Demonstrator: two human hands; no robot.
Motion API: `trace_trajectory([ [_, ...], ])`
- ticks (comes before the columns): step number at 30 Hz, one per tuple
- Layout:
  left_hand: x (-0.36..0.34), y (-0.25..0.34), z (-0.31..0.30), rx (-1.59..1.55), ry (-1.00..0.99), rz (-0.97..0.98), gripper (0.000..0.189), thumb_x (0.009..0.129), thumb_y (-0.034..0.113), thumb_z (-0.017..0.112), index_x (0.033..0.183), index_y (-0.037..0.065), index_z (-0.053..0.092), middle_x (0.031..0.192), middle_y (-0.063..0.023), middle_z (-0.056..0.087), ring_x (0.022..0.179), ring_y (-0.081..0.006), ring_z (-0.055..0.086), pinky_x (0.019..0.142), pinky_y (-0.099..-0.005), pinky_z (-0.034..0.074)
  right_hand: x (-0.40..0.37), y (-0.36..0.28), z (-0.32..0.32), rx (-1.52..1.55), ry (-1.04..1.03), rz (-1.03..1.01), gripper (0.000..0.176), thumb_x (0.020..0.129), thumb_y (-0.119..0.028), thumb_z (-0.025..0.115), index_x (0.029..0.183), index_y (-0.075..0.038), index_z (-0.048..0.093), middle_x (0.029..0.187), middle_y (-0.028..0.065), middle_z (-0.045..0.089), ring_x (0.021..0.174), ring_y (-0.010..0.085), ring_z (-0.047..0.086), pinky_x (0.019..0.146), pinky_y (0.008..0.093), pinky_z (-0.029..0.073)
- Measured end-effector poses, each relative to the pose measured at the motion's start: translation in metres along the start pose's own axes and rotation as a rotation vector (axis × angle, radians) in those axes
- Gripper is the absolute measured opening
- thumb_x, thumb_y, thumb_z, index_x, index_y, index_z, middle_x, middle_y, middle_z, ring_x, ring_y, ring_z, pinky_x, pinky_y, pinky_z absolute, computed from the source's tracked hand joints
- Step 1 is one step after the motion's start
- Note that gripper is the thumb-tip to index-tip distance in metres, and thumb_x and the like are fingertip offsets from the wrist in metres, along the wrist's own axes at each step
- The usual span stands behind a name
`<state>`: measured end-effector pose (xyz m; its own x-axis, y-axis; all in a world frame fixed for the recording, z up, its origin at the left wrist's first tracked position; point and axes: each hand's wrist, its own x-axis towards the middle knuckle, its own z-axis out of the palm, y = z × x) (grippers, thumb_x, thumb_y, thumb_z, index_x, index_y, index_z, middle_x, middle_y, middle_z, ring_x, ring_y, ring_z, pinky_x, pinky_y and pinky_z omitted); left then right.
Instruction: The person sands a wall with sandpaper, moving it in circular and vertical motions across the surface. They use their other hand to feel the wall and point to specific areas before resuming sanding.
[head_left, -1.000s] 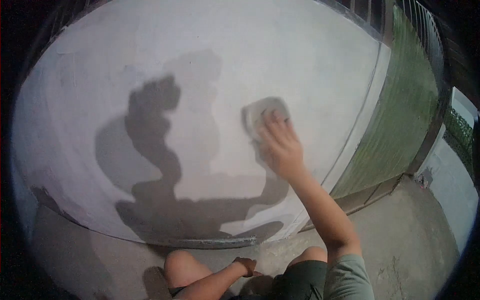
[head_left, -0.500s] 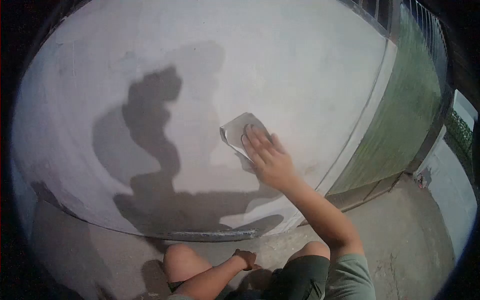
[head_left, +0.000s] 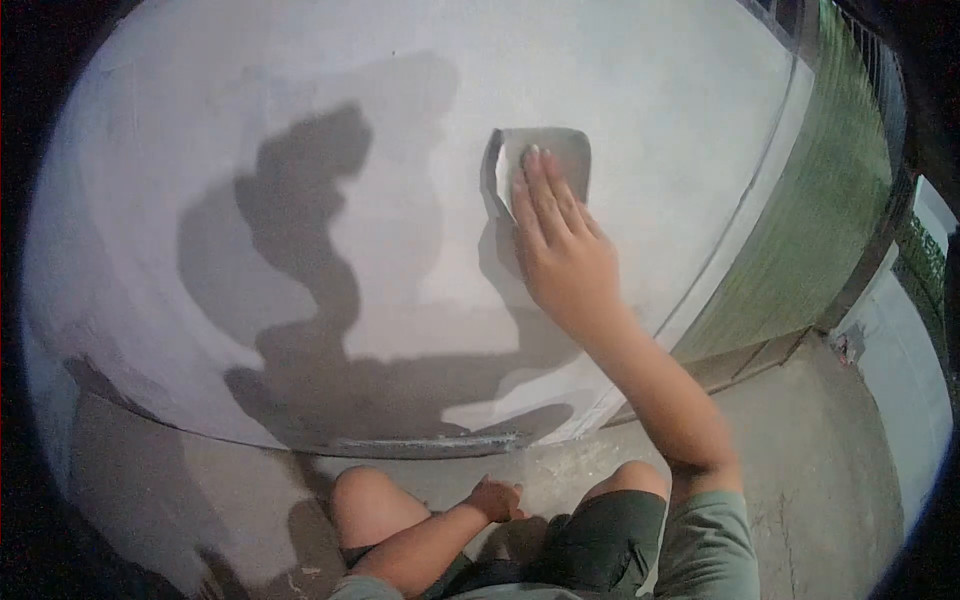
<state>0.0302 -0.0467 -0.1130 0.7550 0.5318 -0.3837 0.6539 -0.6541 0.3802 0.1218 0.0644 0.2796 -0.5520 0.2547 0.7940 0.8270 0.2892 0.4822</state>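
Note:
My right hand [head_left: 568, 240] presses a grey sheet of sandpaper [head_left: 570, 145] flat against the pale wall [head_left: 660, 120]. Its fingers stretch upward over the sheet, and the sheet's left edge curls off the wall, showing a lighter side. Low between my knees hangs my left hand [head_left: 496, 499], away from the wall. Its fingers are loosely bent and a little apart, with nothing visible in them; part of them is hard to make out.
A green panel [head_left: 800, 220] with bars above it adjoins the wall on the right. Along the wall's foot runs a rough edge [head_left: 430, 443] above the concrete floor [head_left: 800, 450]. My shadow [head_left: 300, 230] covers much of the wall's left half.
My right hand has slid the sandpaper up and to the right across the wall, and the sheet has turned more upright. My left hand stays between my knees. The view has shifted slightly.

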Motion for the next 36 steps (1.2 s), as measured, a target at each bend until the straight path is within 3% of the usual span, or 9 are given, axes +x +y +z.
trace_trajectory([
  [4,-0.015,0.011,-0.018,-0.056,-0.047,-0.026,0.064,0.091,0.058,0.059,0.123,0.003,0.059,0.113,-0.0208,0.068,0.108,-0.0378,0.065,0.100,-0.0574,0.040,0.012,0.011,0.014,-0.071,-0.022,-0.102,0.062,0.092,-0.041,0.059,0.140,-0.002,0.053,0.159,0.0162,0.034,0.150,0.0289,0.027,0.120,0.0478,0.028],
  [7,-0.008,0.005,-0.009,-0.043,-0.005,-0.027,0.063,0.091,0.058,0.058,0.122,0.003,0.060,0.113,-0.0214,0.068,0.108,-0.0375,0.065,0.098,-0.0566,0.041,0.017,0.025,0.020,0.056,-0.048,-0.163,0.083,0.089,-0.061,0.057,0.153,-0.013,0.038,0.163,0.0083,0.029,0.152,0.0243,0.023,0.124,0.0447,0.018],
  [9,-0.004,0.001,0.001,-0.011,0.116,-0.001,0.069,0.088,0.063,0.056,0.117,0.001,0.062,0.109,-0.0231,0.070,0.103,-0.0392,0.068,0.093,-0.0519,0.049,0.015,0.021,0.028,0.125,-0.017,-0.132,0.082,0.090,-0.061,0.056,0.153,-0.013,0.038,0.163,0.0085,0.029,0.152,0.0246,0.022,0.123,0.0447,0.019],
  [17,-0.012,0.011,-0.011,-0.058,0.049,-0.008,0.060,0.089,0.056,0.061,0.115,0.002,0.062,0.107,-0.0201,0.070,0.106,-0.0363,0.067,0.098,-0.0561,0.042,0.017,0.000,0.032,0.107,0.097,-0.010,0.071,0.092,-0.050,0.059,0.150,-0.010,0.044,0.162,0.0095,0.031,0.152,0.0259,0.024,0.123,0.0436,0.022],
  [22,-0.013,0.006,-0.010,-0.034,0.052,-0.008,0.062,0.088,0.057,0.062,0.116,0.002,0.061,0.110,-0.0205,0.070,0.107,-0.0362,0.066,0.099,-0.0543,0.042,0.017,0.011,0.030,0.095,-0.013,-0.215,0.056,0.094,-0.037,0.058,0.145,-0.013,0.052,0.161,0.0050,0.035,0.150,0.0219,0.027,0.123,0.0423,0.022],
  [28,-0.019,0.014,-0.022,-0.029,-0.006,0.005,0.064,0.088,0.057,0.062,0.119,0.001,0.060,0.114,-0.0218,0.068,0.110,-0.0364,0.065,0.098,-0.0553,0.043,0.009,-0.002,0.026,0.199,0.075,-0.051,0.052,0.094,-0.029,0.060,0.143,-0.013,0.054,0.155,0.0055,0.044,0.149,0.0226,0.031,0.121,0.0418,0.028],
  [30,-0.013,0.012,-0.017,-0.027,-0.041,-0.022,0.065,0.088,0.058,0.062,0.119,0.001,0.060,0.114,-0.0218,0.068,0.110,-0.0369,0.065,0.098,-0.0555,0.044,0.000,-0.013,0.033,0.254,-0.091,-0.355,0.047,0.093,-0.025,0.060,0.138,-0.011,0.058,0.152,0.0051,0.048,0.146,0.0249,0.036,0.120,0.0428,0.030],
  [32,-0.007,0.004,-0.004,-0.048,0.013,0.001,0.069,0.086,0.062,0.061,0.118,0.001,0.061,0.110,-0.0235,0.069,0.107,-0.0385,0.066,0.095,-0.0558,0.046,0.002,-0.002,0.034,0.263,-0.030,-0.380,0.044,0.093,-0.022,0.058,0.135,-0.009,0.060,0.150,0.0046,0.050,0.144,0.0260,0.039,0.119,0.0442,0.033],
  [36,-0.012,0.006,-0.006,-0.066,0.063,-0.009,0.072,0.084,0.064,0.061,0.117,0.001,0.062,0.107,-0.0246,0.069,0.105,-0.0406,0.066,0.094,-0.0542,0.048,0.019,0.015,0.017,0.159,0.106,-0.077,0.047,0.090,-0.019,0.060,0.135,-0.006,0.059,0.151,0.0080,0.049,0.144,0.0281,0.040,0.117,0.0467,0.035],
])
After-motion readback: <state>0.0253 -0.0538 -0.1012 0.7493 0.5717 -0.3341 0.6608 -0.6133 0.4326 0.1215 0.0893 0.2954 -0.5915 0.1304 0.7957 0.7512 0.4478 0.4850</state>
